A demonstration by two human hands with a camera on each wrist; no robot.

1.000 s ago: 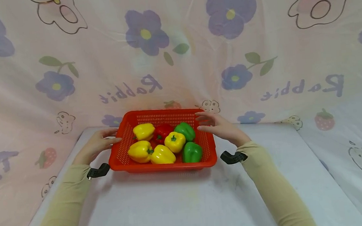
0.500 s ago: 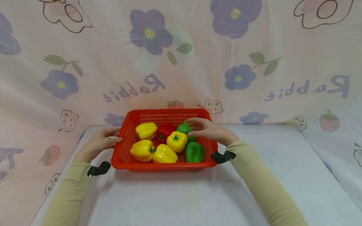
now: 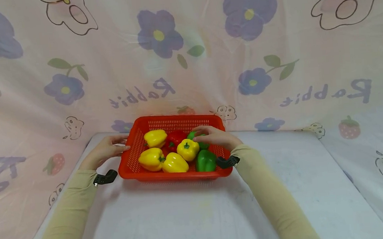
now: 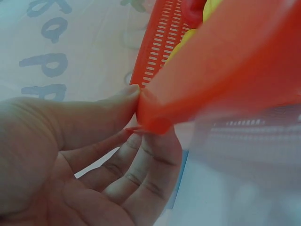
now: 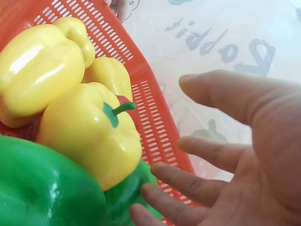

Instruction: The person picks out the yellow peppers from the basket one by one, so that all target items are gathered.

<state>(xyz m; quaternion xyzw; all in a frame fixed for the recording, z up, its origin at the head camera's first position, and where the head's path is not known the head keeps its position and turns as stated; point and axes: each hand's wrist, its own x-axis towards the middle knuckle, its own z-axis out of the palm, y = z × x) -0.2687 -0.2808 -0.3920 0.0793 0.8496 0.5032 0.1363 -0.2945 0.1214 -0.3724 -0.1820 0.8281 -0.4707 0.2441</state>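
A red plastic basket (image 3: 176, 177) with slotted walls holds several bell peppers. Yellow peppers (image 3: 150, 159) lie at its left and middle, a red pepper (image 3: 176, 137) at the back, and green peppers (image 3: 206, 160) on the right. My left hand (image 3: 106, 151) grips the basket's left rim; in the left wrist view the thumb presses the rim (image 4: 155, 110) from above, with the fingers curled beneath. Over the basket's right side hovers my right hand (image 3: 217, 137), fingers spread and holding nothing. It is nearest the back green pepper, partly hidden behind it, and a yellow pepper with a green stem (image 5: 91, 132).
The basket stands on a table with a white cover (image 3: 186, 218), near its back edge. Behind rises a pale printed curtain (image 3: 204, 72) with flowers and rabbits. Each wrist carries a small black mount (image 3: 106, 178).
My right hand has moved left, from the basket's right rim to above the peppers. My left hand stays at the left rim. The whole view has shifted slightly.
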